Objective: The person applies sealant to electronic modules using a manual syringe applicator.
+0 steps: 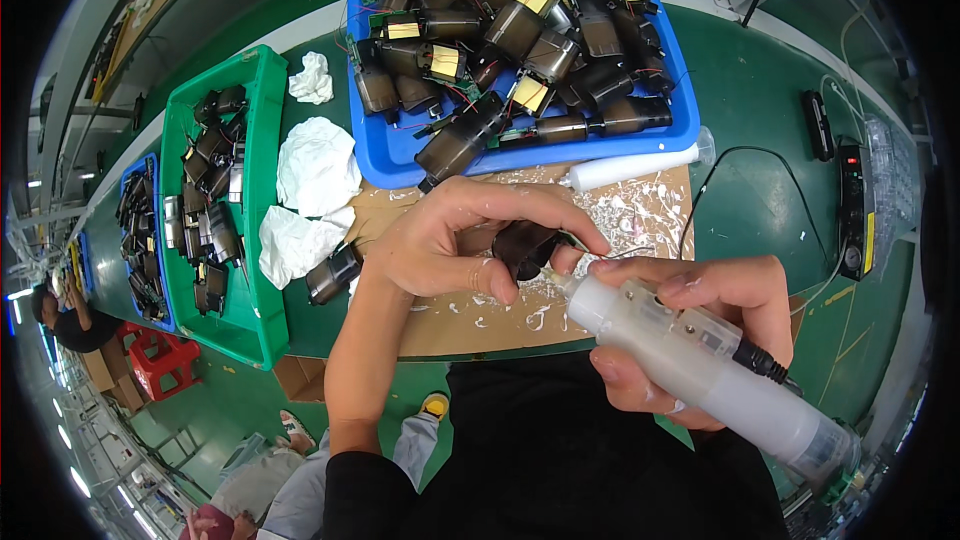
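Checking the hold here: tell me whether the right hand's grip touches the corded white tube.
Touching. The head view shows the right hand's grip wrapped around the corded white tube, with no gap between them.

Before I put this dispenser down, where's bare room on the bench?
Bare green bench runs from the large blue tray rightward to the black device; another patch lies inside the bend of the black cable. It's crowded left of that tray, where white wipes occupy the gap to the green tray, and in front, where a white tube lies.
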{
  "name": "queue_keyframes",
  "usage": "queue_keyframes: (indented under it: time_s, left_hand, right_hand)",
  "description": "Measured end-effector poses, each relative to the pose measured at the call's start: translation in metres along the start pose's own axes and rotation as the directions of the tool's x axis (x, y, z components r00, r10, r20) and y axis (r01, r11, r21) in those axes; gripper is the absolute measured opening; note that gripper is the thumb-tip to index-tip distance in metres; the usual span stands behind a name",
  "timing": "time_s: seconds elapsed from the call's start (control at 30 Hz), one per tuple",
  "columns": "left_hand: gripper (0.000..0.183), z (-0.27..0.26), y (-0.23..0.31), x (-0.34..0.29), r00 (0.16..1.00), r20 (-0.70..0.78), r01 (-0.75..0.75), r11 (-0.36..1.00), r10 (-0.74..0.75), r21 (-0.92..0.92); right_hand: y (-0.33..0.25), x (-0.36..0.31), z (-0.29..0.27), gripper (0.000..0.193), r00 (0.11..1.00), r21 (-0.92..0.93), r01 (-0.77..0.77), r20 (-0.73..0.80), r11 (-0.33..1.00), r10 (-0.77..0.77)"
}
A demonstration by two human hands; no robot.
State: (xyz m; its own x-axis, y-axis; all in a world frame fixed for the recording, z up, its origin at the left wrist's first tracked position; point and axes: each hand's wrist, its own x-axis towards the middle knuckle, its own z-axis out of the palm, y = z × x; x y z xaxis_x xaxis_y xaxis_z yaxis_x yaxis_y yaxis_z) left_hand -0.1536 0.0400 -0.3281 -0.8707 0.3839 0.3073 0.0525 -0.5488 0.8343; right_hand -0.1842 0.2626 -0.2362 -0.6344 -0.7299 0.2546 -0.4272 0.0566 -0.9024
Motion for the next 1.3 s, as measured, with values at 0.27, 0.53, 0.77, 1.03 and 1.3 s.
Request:
queue_keyframes:
  time_s: [0.27,0.53,0.77,1.03,1.3]
  left_hand:
    - [0.066,-0.003,-0.001,-0.004,0.999,-0.018,0.037,0.999,-0.037,0.026]
    - [0.066,0.0,-0.004,-0.003,1.0,-0.029,0.012,1.0,-0.011,0.008]
    - [0.066,-0.002,-0.001,-0.003,0.997,-0.026,0.08,0.996,-0.079,0.042]
    - [0.065,-0.001,-0.003,-0.003,0.997,-0.034,0.067,0.997,-0.066,0.035]
    - [0.062,-0.004,-0.006,-0.003,0.998,-0.011,0.055,0.998,-0.055,0.008]
  right_hand:
    - [0.003,0.003,-0.002,0.059,0.999,0.007,0.011,0.038,1.0,-0.011]
    - [0.004,0.003,-0.001,0.058,0.997,0.047,0.064,0.028,0.997,-0.066]
    - [0.004,-0.001,-0.005,0.061,0.997,0.112,-0.042,0.074,0.993,0.034]
    - [0.002,-0.001,-0.001,0.058,1.0,0.049,-0.015,0.028,0.999,0.014]
    - [0.016,-0.007,0.005,0.061,0.995,0.099,0.059,-0.083,0.993,-0.051]
